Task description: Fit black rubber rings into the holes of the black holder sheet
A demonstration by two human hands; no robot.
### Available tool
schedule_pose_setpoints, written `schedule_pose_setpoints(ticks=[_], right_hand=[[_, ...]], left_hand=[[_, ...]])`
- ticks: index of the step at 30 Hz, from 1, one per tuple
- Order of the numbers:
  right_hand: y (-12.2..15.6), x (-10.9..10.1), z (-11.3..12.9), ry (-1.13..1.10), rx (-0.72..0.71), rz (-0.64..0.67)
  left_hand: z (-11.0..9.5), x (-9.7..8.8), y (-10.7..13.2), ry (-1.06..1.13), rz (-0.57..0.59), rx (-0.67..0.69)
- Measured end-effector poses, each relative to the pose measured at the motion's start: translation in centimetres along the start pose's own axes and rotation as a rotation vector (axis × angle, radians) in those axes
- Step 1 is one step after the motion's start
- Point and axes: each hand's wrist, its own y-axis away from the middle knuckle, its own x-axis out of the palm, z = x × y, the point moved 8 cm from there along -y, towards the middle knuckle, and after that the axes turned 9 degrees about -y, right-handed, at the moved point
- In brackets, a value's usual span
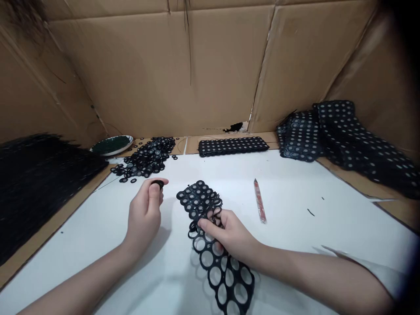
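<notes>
My left hand [146,212] is closed, pinching a small black ring [158,183] between thumb and forefinger just above the white table. My right hand [229,236] grips a long black sheet of punched rings [226,273] near its middle. The sheet's far end [198,197] still carries round discs with pale centres, while the near end shows empty holes. The two hands are about a hand's width apart.
A heap of loose black rings [147,159] and a green dish [112,145] lie at the back left. More disc sheets [232,145] and stacks [344,135] sit at the back and right. A red pen [260,200] lies right of the sheet. Cardboard walls [197,65] enclose the white tabletop [311,227].
</notes>
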Motion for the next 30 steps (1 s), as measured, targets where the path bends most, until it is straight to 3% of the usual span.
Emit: schedule_pose_setpoints(ticks=[6, 11, 16, 21, 25, 28, 30], right_hand=[[0.1, 0.3, 0.5, -0.026, -0.075, 0.003], [-0.1, -0.3, -0.1, -0.047, -0.031, -0.058], [0.1, -0.3, -0.3, -0.026, -0.028, -0.076], [0.1, -0.2, -0.3, -0.029, -0.017, -0.06], [0.1, -0.5, -0.6, 0.009, -0.011, -0.093], [0.2, -0.7, -0.8, 0.07, -0.002, -0.119], [0.2, -0.3, -0.8, 0.062, -0.009, -0.082]], left_hand=[[-1.2, 3.8, 1.5, -0.076, 0.319, 0.136], [-1.0, 5.3, 2.4, 0.021, 0.498, 0.065], [-1.4, 5.4, 2.9, 0.182, 0.573, 0.024], [-2.3, 5.9, 4.0, 0.206, 0.645, 0.094], [-1.0, 5.3, 2.3, 0.24, 0.566, 0.006], [0.8, 3.2, 0.2, 0.205, 0.339, -0.117], [0.8, 2.2, -0.3, 0.095, 0.224, -0.086]])
